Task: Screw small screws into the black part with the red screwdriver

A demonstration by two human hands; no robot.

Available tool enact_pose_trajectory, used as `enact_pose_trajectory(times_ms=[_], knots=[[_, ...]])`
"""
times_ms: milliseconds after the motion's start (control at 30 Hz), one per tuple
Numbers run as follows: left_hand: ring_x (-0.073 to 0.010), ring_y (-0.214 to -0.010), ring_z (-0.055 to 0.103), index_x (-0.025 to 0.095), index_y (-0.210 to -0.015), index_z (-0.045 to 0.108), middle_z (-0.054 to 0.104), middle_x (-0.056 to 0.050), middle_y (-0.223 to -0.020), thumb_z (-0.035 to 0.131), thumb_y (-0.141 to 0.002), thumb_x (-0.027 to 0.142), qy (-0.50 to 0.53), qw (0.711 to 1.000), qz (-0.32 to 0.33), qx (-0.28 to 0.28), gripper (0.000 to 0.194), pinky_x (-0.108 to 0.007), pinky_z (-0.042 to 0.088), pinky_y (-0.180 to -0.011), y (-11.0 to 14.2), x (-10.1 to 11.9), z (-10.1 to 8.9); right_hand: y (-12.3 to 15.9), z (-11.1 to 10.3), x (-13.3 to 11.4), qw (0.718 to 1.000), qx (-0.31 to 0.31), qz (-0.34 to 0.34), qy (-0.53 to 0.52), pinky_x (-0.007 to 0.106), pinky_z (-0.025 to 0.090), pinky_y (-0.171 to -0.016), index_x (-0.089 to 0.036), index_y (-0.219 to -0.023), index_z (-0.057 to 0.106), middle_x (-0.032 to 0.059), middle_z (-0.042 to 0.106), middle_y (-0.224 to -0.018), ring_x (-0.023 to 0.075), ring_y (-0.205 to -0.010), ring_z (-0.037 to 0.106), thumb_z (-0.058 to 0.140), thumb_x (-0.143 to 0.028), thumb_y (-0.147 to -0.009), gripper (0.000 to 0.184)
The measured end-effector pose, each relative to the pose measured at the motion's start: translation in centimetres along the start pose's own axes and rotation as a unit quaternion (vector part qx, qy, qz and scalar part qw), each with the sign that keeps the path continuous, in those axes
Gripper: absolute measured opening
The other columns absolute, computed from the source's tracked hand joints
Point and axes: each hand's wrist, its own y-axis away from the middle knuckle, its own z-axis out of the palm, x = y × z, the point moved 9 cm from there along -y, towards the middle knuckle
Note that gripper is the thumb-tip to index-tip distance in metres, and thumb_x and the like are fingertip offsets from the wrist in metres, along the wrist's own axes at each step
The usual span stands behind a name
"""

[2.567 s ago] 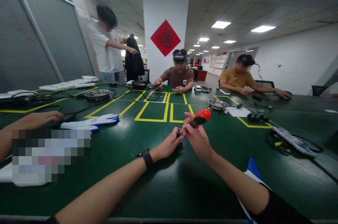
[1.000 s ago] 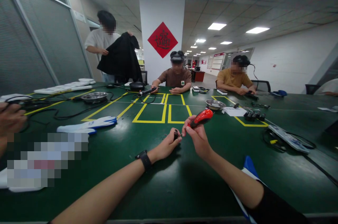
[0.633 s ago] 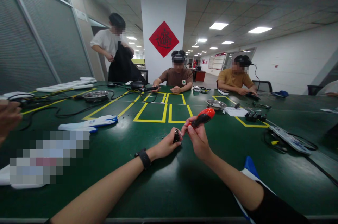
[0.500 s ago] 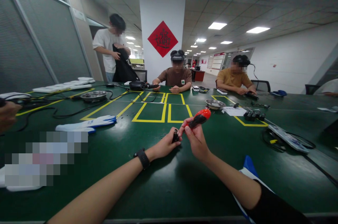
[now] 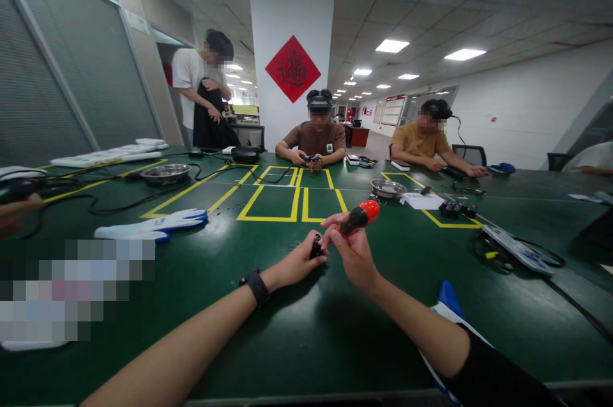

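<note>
My left hand [image 5: 295, 263] is closed around a small black cylindrical part [image 5: 316, 245], whose metal-ringed end points up past my fingers. In my right hand [image 5: 358, 260] is a screwdriver [image 5: 357, 218] with a red and black handle, its butt tilted up to the right. The tool's shaft is mostly hidden by my fingers, and its tip seems to lie close to the black part; I cannot tell whether they touch. Both hands meet above the green table [image 5: 268, 356], fingers nearly touching.
White and blue gloves [image 5: 158, 223] lie at left, and another glove [image 5: 450, 305] is under my right forearm. Metal bowls [image 5: 387, 188], black blocks [image 5: 457, 209], a power strip [image 5: 514, 248] and cables are about. Co-workers sit opposite; a hand [image 5: 19, 212] shows at the left edge.
My hands and the screwdriver stay almost in place as the view shifts slightly. The person opposite now holds a small dark object in both hands. The seated person at right has stretched out a hand.
</note>
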Motion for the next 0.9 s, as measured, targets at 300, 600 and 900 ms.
enact_pose_trajectory(times_ms=[300,600,900], knots=[[-0.0173,-0.096,0.047,0.018,-0.103,0.043,0.052,-0.002,-0.096,0.049,-0.085,0.024,0.061,0.997,-0.031,-0.042,0.02,-0.036,0.038,-0.093,0.01,-0.33,0.19,0.05,0.05,-0.35,1.0,-0.007,-0.012,-0.006,0.027,0.047,-0.06,-0.024,-0.097,0.046,0.0021,0.056,-0.095,0.01,-0.062,0.055,0.053,-0.027,-0.086,0.013],[-0.0159,-0.088,0.048,0.017,-0.092,0.045,0.052,-0.002,-0.092,0.053,-0.082,0.025,0.068,0.997,-0.029,-0.034,0.015,-0.034,0.04,-0.089,-0.1,-0.45,0.09,0.11,0.23,-0.51,1.0,-0.007,-0.006,0.008,0.027,0.046,-0.059,-0.021,-0.094,0.054,-0.0002,0.056,-0.076,0.0113,-0.06,0.055,0.055,-0.027,-0.085,0.01],[-0.0193,-0.1,0.045,0.016,-0.108,0.045,0.051,-0.005,-0.098,0.046,-0.088,0.039,0.07,0.996,-0.04,-0.036,0.031,-0.036,0.037,-0.093,-0.01,0.1,0.19,-0.08,0.16,-0.45,0.999,-0.011,0.004,0.037,0.028,0.048,-0.059,-0.019,-0.092,0.06,0.0003,0.058,-0.071,0.012,-0.058,0.056,0.057,-0.028,-0.083,0.013]])
